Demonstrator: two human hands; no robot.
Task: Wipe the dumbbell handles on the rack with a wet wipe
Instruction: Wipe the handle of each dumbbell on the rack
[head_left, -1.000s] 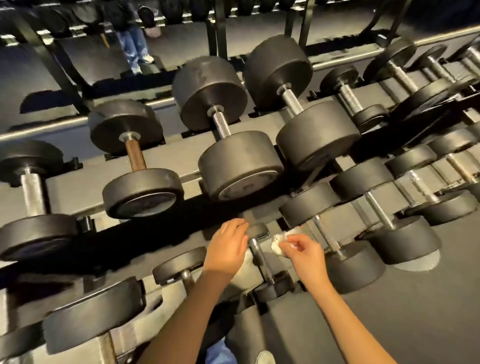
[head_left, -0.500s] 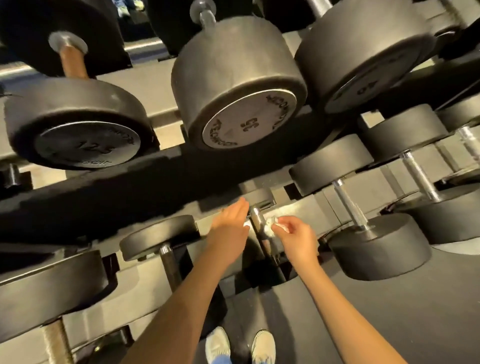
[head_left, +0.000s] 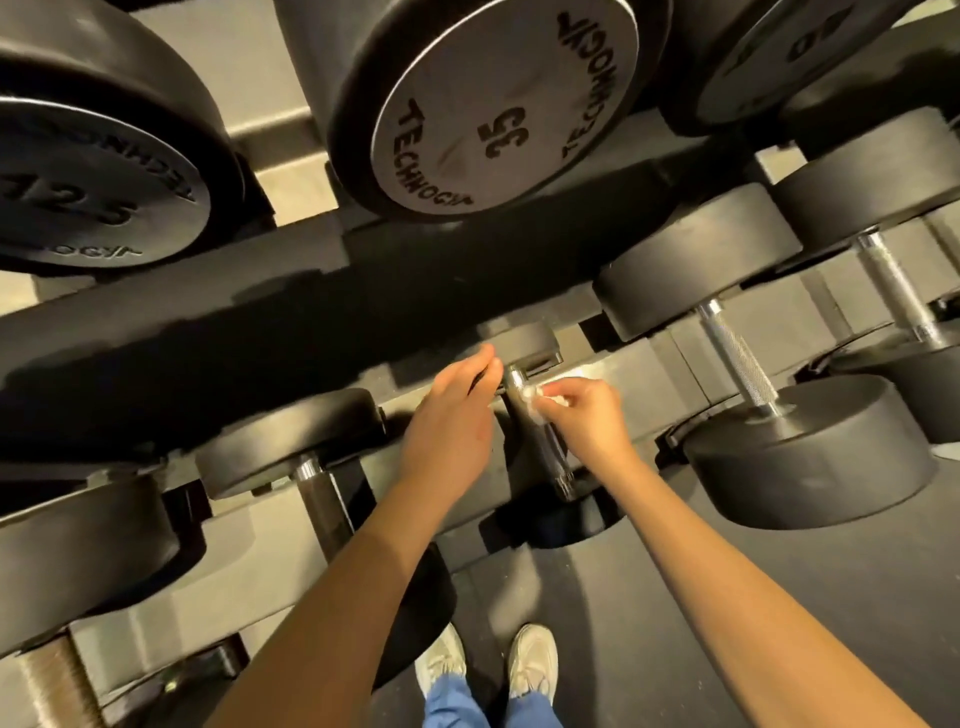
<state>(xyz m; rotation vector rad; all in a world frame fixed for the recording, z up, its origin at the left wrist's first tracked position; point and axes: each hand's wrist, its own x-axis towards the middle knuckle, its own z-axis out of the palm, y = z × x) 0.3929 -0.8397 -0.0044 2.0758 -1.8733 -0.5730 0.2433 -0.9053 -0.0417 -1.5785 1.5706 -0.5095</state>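
On the rack's (head_left: 260, 332) lower shelf, under its dark matte front rail, a small dumbbell (head_left: 524, 340) with round black rubber heads lies with its smooth chrome handle (head_left: 551, 460) running from the shelf's back toward its front edge. The right hand (head_left: 587, 421) pinches a crumpled white wet wipe (head_left: 540, 399) between curled fingers and thumb, pressing it to the handle's far end. The left hand (head_left: 447, 431) is released, fingers nearly straight, tips just beside that end; whether they touch I cannot tell. Overhead, a big dumbbell's grey end plate (head_left: 498, 109) reads "35" and "TECHNOGYM". To the right, a neighbouring dumbbell's handle (head_left: 737, 358) is knurled steel.
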